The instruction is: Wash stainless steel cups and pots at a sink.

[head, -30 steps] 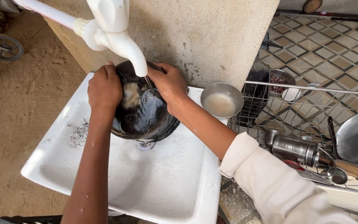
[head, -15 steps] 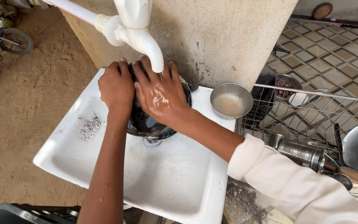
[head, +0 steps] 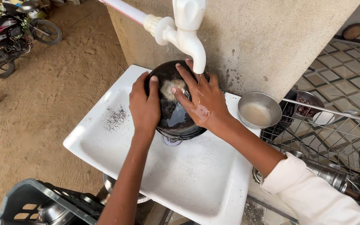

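Left hand (head: 145,104) grips the black pan (head: 176,112) mid-frame while right hand (head: 201,100), fingers spread, rubs inside under the tap (head: 188,39); rinsing likely follows.

You've got a black pan (head: 176,112) with a pale tan patch inside, over a white sink (head: 180,175) flecked with black specks far left; white tap (head: 186,35), silver bowl (head: 259,110) of milky liquid right, white sleeve (head: 313,196), beige-brown diamond-patterned floor tiles (head: 346,71) far right

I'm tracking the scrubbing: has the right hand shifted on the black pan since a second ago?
Yes. The right hand has slid from the black pan's right rim across its inside, under the tap.
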